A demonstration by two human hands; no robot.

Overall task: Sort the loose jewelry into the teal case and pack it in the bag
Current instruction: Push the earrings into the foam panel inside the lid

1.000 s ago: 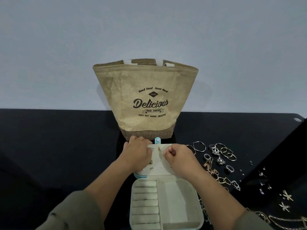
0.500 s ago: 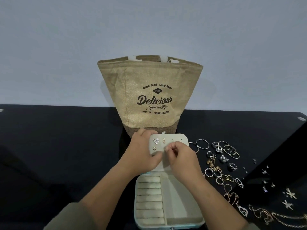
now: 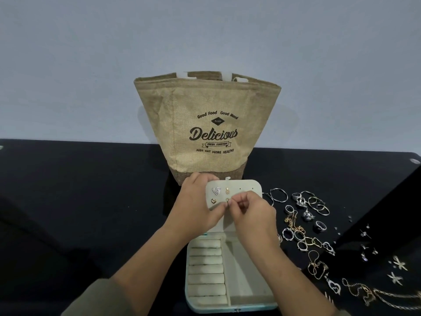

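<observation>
The teal case (image 3: 230,303) lies open on the black table, with cream ring rolls on its left and an empty compartment on its right. Its cream earring panel (image 3: 246,188) stands upright and carries a triangular stud (image 3: 216,191), a pineapple stud (image 3: 227,190) and a heart stud (image 3: 213,200). My left hand (image 3: 196,208) grips the panel's left edge from behind. My right hand (image 3: 252,213) pinches a small gold earring (image 3: 227,200) against the panel's second row. The burlap bag (image 3: 207,124) stands open behind the case.
Loose rings, hoops and chains (image 3: 303,222) are scattered on the table to the right of the case. Small studs and star-shaped pieces (image 3: 387,263) lie farther right, near the table's edge. A pale wall rises behind the bag.
The view has shifted so the bag and case sit slightly more to the right. My right hand's pinch has moved from the panel's top row down to the second row, where a small earring now shows.
</observation>
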